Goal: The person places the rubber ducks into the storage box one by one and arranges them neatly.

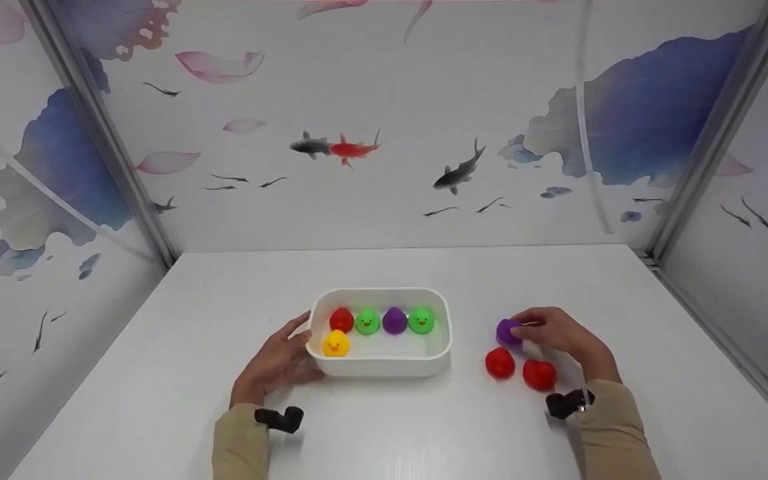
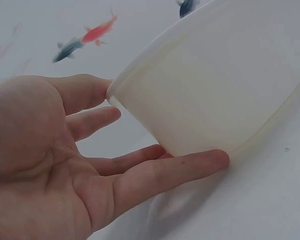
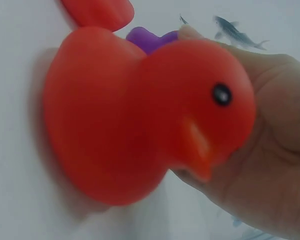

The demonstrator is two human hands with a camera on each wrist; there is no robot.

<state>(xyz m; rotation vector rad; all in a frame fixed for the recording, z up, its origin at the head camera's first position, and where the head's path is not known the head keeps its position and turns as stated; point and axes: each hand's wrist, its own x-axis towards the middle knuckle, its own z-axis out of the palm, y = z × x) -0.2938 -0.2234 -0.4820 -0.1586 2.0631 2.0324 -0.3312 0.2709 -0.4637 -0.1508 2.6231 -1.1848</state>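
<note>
My left hand [image 1: 281, 357] is at the left end of a white plastic tub [image 1: 381, 367]. Close up in the left wrist view, one fingertip touches the rim of the tub [image 2: 215, 85], and the thumb lies along its lower edge with fingers fairly straight. My right hand [image 1: 554, 330] pinches a purple rubber duck [image 1: 507, 332] right of the tub. That purple duck [image 3: 147, 40] is mostly hidden in the right wrist view behind a red rubber duck [image 3: 105, 115]. Two red ducks sit close by, one on the left [image 1: 500, 363] and one on the right [image 1: 540, 375].
Inside the tub, a red duck [image 1: 341, 321], a green duck [image 1: 367, 321], a purple duck [image 1: 395, 321] and another green duck [image 1: 421, 321] line the back wall. A yellow duck [image 1: 336, 344] sits front left. Printed panels [image 1: 384, 213] enclose the white table [image 1: 424, 433].
</note>
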